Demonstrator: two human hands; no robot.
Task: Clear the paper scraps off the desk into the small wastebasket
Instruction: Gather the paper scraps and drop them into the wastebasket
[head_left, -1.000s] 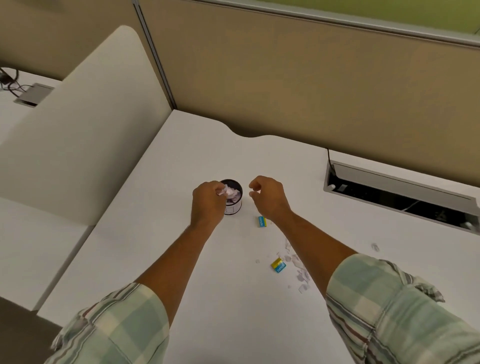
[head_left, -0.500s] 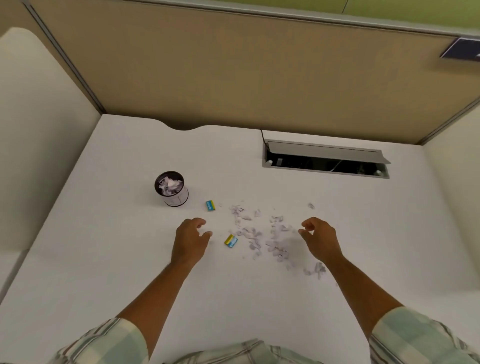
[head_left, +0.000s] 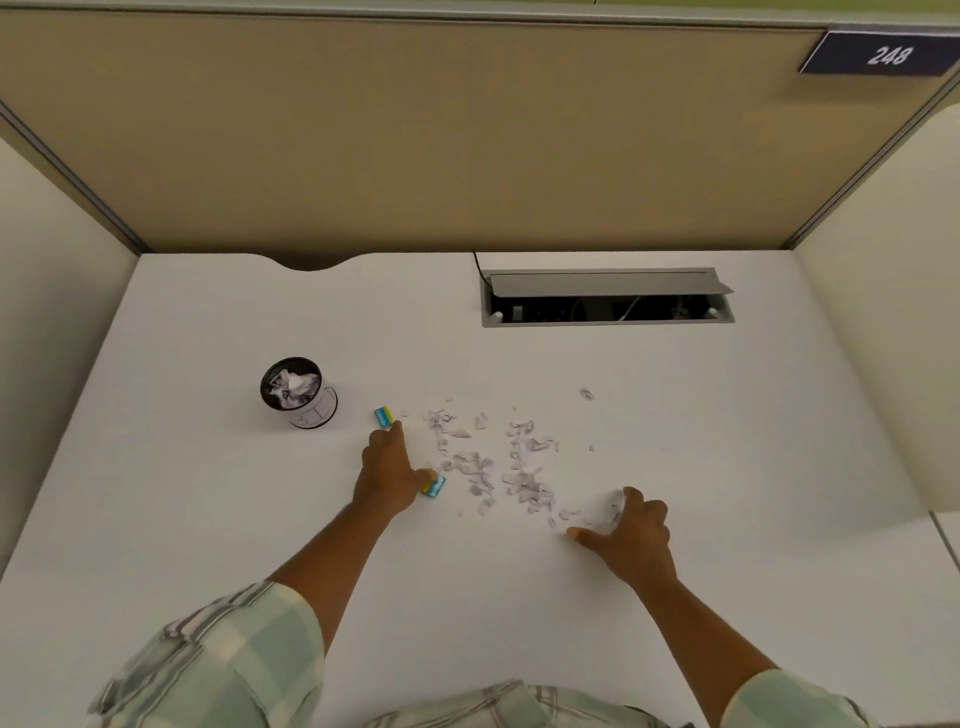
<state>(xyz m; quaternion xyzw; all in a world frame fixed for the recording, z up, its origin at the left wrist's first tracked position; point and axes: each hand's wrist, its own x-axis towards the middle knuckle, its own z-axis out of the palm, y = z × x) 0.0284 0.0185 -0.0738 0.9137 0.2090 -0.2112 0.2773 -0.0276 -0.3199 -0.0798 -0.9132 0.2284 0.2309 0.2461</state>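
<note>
Where the scraps lie: while both your hands rest on the counter (head_left: 208, 519), the paper scraps (head_left: 488, 467) sit scattered between them, a loose patch running from 10 o'clock to 4 o'clock.
Left hand (head_left: 387, 470): flat, fingers spread apart, holding nothing; its fingertip touches one blue and yellow tag (head_left: 385, 416), its thumb another (head_left: 434, 487).
Right hand (head_left: 631, 532): grip half curled over the scraps at the near right end; whether any are pinched yet, you cannot tell.
Wastebasket (head_left: 298, 392): upright at 10 o'clock from your left hand, well apart from the patch, already holding crumpled paper.
Key relation: scraps lie at 3 o'clock of your left hand and 10 o'clock of your right; your left is nearer the basket.
Likely next move: rake the patch together between both hands, then carry it toward 10 o'clock.
Stray piece (head_left: 586, 394): alone at 1 o'clock of the patch.
</note>
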